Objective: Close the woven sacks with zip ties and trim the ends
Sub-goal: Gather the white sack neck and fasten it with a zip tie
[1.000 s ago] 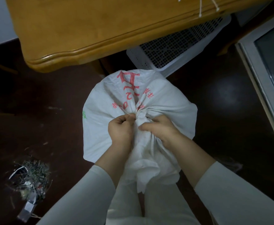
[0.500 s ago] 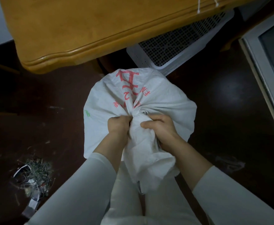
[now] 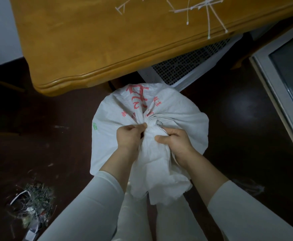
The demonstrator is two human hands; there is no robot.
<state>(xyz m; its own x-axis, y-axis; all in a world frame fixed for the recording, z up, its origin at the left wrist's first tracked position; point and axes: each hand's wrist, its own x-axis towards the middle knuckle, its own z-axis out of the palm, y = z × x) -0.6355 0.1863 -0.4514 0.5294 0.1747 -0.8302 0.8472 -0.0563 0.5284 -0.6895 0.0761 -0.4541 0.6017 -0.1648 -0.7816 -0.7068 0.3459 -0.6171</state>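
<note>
Both hands gripped the white sack's (image 3: 177, 117) gathered neck: left hand (image 3: 127, 136) fingers pinched at the cinch, right hand (image 3: 174, 142) curled round it. Zip ties (image 3: 206, 13) lay on table (image 3: 90, 40).

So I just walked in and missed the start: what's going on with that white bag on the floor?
A person in white long sleeves is closing a white woven sack with red print, which stands on the dark floor beside the wooden table. The left grip pinches at the gathered neck; the right grip holds the bunched cloth just beside it. Loose white zip ties lie on the table. Whether a tie is already round the neck is hard to tell.
</note>
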